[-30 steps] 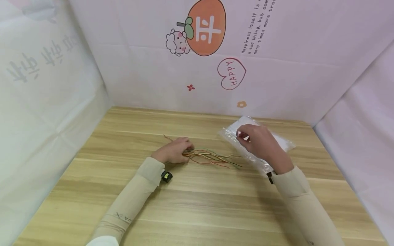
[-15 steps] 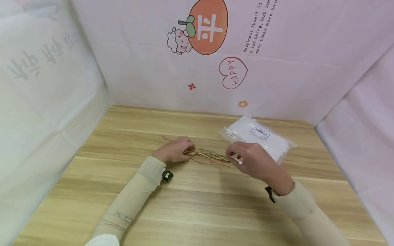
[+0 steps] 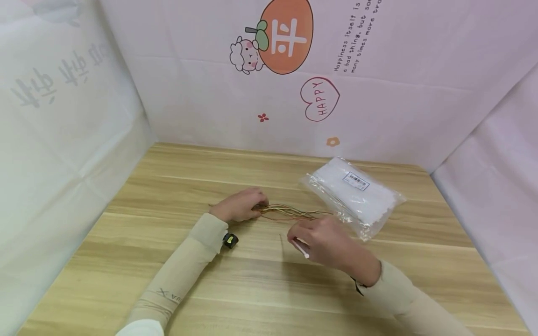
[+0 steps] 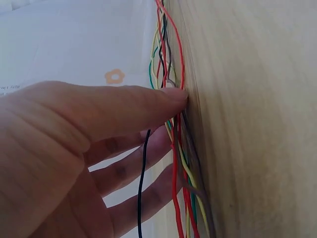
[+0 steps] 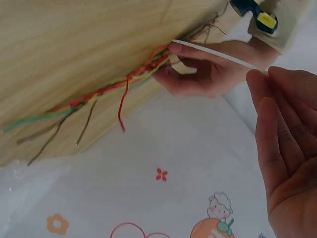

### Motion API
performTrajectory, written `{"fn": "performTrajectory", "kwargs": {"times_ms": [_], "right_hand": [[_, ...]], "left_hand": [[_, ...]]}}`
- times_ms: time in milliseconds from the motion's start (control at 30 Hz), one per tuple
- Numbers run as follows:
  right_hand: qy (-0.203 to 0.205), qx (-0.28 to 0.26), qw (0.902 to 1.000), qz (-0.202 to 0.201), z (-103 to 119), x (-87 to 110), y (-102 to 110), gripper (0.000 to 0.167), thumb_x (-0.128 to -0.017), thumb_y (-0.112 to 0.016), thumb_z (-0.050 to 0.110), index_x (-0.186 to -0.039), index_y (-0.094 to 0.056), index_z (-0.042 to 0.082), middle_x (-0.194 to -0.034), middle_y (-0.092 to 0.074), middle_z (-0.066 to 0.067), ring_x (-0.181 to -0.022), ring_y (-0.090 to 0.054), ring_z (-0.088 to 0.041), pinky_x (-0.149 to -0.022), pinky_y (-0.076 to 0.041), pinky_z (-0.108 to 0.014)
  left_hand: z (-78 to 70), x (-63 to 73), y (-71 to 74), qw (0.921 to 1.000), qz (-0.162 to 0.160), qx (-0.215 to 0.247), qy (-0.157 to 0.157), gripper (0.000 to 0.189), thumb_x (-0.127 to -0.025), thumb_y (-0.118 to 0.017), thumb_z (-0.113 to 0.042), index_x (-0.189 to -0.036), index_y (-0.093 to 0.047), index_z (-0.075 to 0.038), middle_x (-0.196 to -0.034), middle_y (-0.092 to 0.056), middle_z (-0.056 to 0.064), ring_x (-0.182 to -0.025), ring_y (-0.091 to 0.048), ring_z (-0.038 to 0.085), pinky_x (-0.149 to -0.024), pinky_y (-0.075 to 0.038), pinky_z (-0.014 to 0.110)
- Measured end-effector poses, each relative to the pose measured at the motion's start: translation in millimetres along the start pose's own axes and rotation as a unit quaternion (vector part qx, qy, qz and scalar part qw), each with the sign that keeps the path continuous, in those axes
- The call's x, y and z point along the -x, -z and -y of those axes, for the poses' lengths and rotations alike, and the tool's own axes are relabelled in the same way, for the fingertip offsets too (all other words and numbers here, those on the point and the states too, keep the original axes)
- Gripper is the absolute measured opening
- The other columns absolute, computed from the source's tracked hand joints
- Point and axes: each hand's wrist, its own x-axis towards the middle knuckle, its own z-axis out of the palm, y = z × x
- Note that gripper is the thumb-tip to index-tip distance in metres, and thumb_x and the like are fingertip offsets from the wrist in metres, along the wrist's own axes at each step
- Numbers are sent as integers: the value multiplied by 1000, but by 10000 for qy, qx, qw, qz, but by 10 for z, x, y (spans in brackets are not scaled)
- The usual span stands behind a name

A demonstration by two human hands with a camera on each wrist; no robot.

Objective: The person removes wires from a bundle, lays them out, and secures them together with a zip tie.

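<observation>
Near the middle of the table, my left hand (image 3: 240, 204) pinches a bundle of thin coloured wires (image 3: 290, 211). Red, yellow, green, black and brown strands (image 4: 174, 163) pass between thumb and fingers in the left wrist view; one black wire (image 4: 143, 183) hangs apart. My right hand (image 3: 327, 241), in front of the wires' loose right ends, holds a slim white cable tie (image 5: 218, 53) between thumb and fingertips. In the head view only its small head end (image 3: 306, 255) shows clearly below the fingers. The tie and the bundle look apart in the head view.
Behind and right of my right hand lies a clear plastic bag (image 3: 370, 198) with white contents and a barcode label (image 3: 355, 181). The wooden table (image 3: 201, 289) ends at a printed white cloth (image 3: 201, 102) behind, with cloth on both sides too.
My right hand has come from over the plastic bag, past the wires' right ends, toward me and to the left, carrying the cable tie. My left hand has stayed on the bundle.
</observation>
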Motion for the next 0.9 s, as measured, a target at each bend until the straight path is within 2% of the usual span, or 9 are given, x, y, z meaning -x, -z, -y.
{"fn": "performTrajectory", "kwargs": {"times_ms": [333,533,633,767,900], "right_hand": [[-496,-430,9967,486,39,17,-179,31,-75,-83,-8,-80,-65,17,-75,-65,9,-64,-57,-2,-56,-47,-16],[-911,-517,9905,895,7,18,-254,34,-74,-72,-15,-79,-63,18,-73,-60,9,-64,-50,-1,-58,-44,-16],[-1124,-618,9860,1069,-20,16,-286,34,-74,-67,-17,-80,-65,17,-74,-61,8,-66,-51,-1,-59,-45,-16],[-1283,-676,9822,1191,-65,3,-333,34,-76,-64,-18,-79,-65,15,-74,-61,9,-66,-50,0,-58,-44,-15],[-1351,-624,9807,1271,-110,-13,-383,35,-76,-64,-18,-78,-63,16,-73,-57,11,-65,-45,1,-57,-38,-15]], "left_hand": [[-52,-5,6,10000,-13,31,-93,19,-98,-72,-4,-117,-73,-3,-122,-69,13,-116,-66,27,-105,-54,42],[-61,7,13,9998,-54,-3,-208,17,-97,-72,-2,-114,-73,-2,-118,-71,13,-114,-67,27,-104,-54,41],[-55,8,8,9997,-64,5,-243,16,-97,-73,-1,-113,-74,-2,-118,-72,12,-113,-67,27,-104,-54,41],[-47,6,3,9996,-93,-9,-280,16,-96,-74,0,-111,-75,-3,-116,-73,12,-113,-67,27,-104,-54,41],[-45,-2,1,9996,-68,12,-262,16,-95,-74,0,-111,-75,-3,-116,-73,12,-112,-68,27,-104,-55,42]]}}
